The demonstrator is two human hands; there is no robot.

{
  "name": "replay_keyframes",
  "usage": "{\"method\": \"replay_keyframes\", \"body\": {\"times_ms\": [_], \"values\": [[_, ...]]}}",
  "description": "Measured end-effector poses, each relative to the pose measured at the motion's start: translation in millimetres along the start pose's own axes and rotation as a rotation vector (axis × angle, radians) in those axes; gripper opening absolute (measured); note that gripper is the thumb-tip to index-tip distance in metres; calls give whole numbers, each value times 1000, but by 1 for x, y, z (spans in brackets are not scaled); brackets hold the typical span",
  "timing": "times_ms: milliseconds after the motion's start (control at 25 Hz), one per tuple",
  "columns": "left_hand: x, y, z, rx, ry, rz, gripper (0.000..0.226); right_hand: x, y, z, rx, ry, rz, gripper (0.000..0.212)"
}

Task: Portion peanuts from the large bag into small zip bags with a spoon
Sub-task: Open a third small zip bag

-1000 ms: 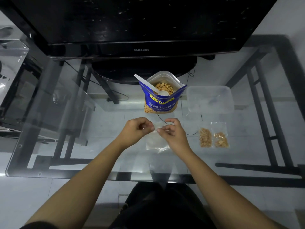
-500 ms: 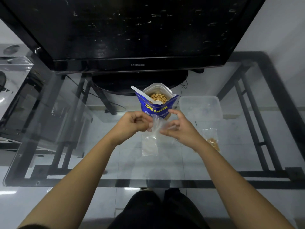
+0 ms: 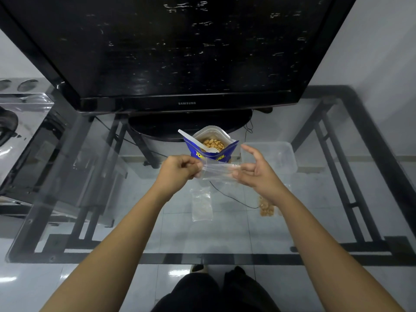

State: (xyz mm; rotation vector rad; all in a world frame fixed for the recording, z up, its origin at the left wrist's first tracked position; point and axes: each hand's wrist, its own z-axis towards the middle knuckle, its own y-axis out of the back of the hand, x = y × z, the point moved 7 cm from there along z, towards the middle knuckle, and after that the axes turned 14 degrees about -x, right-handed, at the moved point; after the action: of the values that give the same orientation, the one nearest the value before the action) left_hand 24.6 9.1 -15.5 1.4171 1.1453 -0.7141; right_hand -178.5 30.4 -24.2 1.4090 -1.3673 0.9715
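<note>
A blue peanut bag [image 3: 211, 152] stands open on the glass table [image 3: 225, 233], with a white plastic spoon [image 3: 197, 140] resting in it among the peanuts. Just in front of it I hold a clear small zip bag [image 3: 217, 172] stretched sideways in the air. My left hand [image 3: 180, 168] pinches its left end; my right hand [image 3: 254, 171] holds the right end with thumb and fingertips, other fingers spread. A second empty zip bag [image 3: 201, 203] lies flat on the glass below. A filled zip bag of peanuts [image 3: 266, 207] shows partly behind my right wrist.
A clear plastic container [image 3: 279, 157] sits right of the peanut bag. A black television [image 3: 180, 52] on its stand fills the back of the table. A thin black cable [image 3: 231, 197] runs under the glass. Black table frame bars show through the top.
Both hands rose from the table and drew apart, pulling one zip bag out sideways in front of the peanut bag. Another empty bag now lies on the glass below.
</note>
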Motion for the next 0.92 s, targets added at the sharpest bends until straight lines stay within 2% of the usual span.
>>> {"method": "replay_keyframes", "body": {"times_ms": [80,160,280,360,480,640,920], "values": [[-2,0,0,-22,-2,-2,8,2,2,1,-36,1,29,67],[-5,2,2,-52,6,-8,12,5,4,4,-122,62,-67,65],[-7,4,6,-79,14,-17,10,30,-2,-3,-234,368,-374,61],[-10,2,9,-56,10,-27,7,44,-20,-10,-165,590,-614,74],[-18,-4,8,-10,-10,-41,9,44,-38,-7,-97,668,-812,90],[-23,-10,9,11,-6,-64,12,42,-36,3,-190,650,-738,73],[-20,-20,13,25,15,-98,10,36,-34,9,-212,690,-621,59]]}}
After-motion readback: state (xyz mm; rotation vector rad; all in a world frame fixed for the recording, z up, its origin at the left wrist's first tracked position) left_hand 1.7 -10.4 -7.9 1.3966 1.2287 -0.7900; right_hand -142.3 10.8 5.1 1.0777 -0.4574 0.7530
